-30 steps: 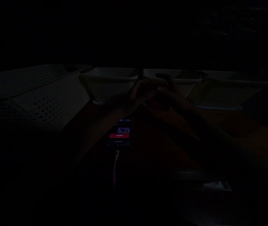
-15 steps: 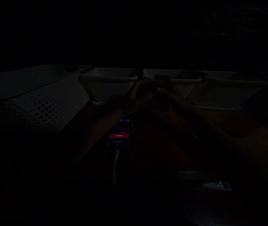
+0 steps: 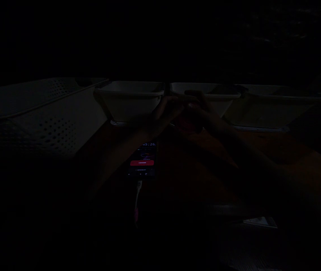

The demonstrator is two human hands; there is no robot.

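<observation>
The view is very dark. My left hand and my right hand meet in front of the middle white bin, their fingers bent over a dark red object. What kind of thing it is stays lost in the dark, and its top is covered by the fingers. Both hands look closed around it, low over the wooden table. Below my left wrist lies a phone with a lit screen and a red button on it.
A white perforated basket stands at the left. Along the back are a white bin, a second bin behind my hands, and a third bin at the right. A white cable runs from the phone towards me.
My fingers have shifted slightly over the red object, with both hands staying in nearly the same place. The bins, basket and phone stand as before.
</observation>
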